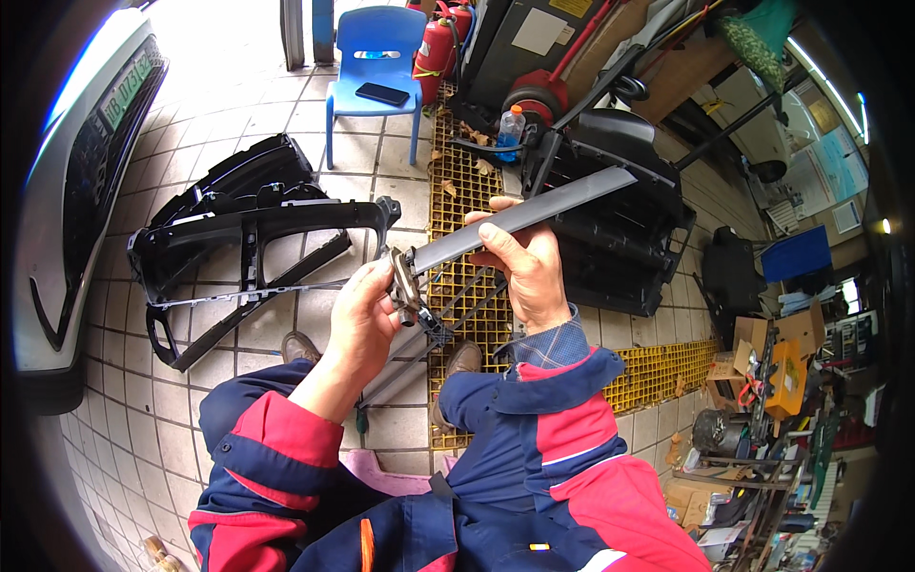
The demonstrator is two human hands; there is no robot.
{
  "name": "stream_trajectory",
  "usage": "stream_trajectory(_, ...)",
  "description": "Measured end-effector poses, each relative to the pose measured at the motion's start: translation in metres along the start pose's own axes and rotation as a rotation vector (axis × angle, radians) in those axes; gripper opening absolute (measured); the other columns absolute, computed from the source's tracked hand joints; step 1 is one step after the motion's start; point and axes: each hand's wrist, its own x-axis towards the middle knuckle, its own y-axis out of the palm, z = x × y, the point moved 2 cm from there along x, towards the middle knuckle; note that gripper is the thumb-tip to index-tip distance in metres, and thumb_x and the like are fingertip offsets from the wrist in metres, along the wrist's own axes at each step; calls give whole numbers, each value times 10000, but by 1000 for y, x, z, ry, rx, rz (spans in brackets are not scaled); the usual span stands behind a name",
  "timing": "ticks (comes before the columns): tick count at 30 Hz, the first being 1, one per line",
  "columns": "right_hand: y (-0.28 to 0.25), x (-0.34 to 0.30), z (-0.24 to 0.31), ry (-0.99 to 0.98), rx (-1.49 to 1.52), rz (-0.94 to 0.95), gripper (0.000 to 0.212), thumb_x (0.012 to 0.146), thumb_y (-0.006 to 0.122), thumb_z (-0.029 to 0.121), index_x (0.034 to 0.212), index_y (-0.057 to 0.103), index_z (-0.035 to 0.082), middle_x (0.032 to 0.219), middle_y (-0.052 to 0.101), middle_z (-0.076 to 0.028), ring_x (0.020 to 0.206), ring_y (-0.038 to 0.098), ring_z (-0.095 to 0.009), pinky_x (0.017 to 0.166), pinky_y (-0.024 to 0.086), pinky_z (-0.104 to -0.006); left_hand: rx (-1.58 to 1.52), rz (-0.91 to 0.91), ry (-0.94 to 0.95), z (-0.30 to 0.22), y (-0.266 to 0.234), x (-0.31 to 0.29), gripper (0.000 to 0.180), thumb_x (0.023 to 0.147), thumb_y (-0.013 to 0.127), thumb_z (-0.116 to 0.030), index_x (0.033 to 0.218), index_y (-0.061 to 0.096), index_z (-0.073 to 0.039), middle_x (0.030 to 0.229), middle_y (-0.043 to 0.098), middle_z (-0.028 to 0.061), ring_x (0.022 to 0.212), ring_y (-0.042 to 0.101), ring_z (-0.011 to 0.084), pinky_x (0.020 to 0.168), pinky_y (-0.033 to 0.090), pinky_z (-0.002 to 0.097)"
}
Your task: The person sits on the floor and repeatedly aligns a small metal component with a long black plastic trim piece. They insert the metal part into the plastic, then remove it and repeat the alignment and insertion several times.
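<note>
My right hand (532,272) is closed around the middle of a long, flat grey trim strip (583,196), thumb on top and fingers beneath. The strip slants up to the right, above the floor. At its lower left end is a small bracket-like part (405,278), brownish and dark, pinched by my left hand (362,307). Whether that part is fixed to the strip, I cannot tell. Thin dark pieces hang below it, partly hidden. On the floor to the left lies a black plastic car frame (252,253) with wide openings.
Large black moulded panels (610,257) lie at right, beside yellow floor grating (467,195). A blue chair (381,57) holding a phone (382,93), a fire extinguisher (434,52) and a bottle (511,129) stand ahead. A car (71,219) is at left; a cluttered shelf (743,477) at right.
</note>
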Motion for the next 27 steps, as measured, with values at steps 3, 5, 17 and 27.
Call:
stream_trajectory(3, -1, 0, -1, 5, -43, -9, 496, 988, 799, 228, 1345, 545, -3, 1167, 745, -152, 981, 741, -198, 804, 649, -319, 4, 10, 2, 0, 1, 0, 347, 1058, 632, -362, 1245, 649, -70, 1041, 745, 95, 875, 699, 162, 744, 567, 332)
stream_trajectory(5, -2, 0, 0, 16, -86, -26, 493, 988, 796, 216, 1351, 543, -1, 1182, 743, -156, 997, 744, -203, 818, 653, -326, 3, 9, 0, 0, 2, -1, 347, 1058, 633, -362, 1244, 648, -70, 1038, 744, 90, 872, 696, 160, 745, 567, 329)
stream_trajectory(17, -2, 0, 0, -46, -55, -41, 437, 1001, 761, 166, 1346, 552, -3, 1183, 734, -170, 1002, 744, -205, 792, 657, -316, 16, -17, 11, -1, 4, -3, 327, 1052, 629, -346, 1229, 639, -71, 1049, 733, 81, 869, 685, 153, 760, 565, 329)
stream_trajectory(27, -8, 2, 1, -57, 87, -80, 364, 1044, 696, 207, 1327, 575, 13, 1166, 739, -180, 1004, 753, -226, 793, 660, -337, -42, -11, -46, 1, -4, -2, 467, 1053, 403, -297, 1325, 644, -3, 1218, 743, 176, 972, 711, 275, 837, 564, 415)
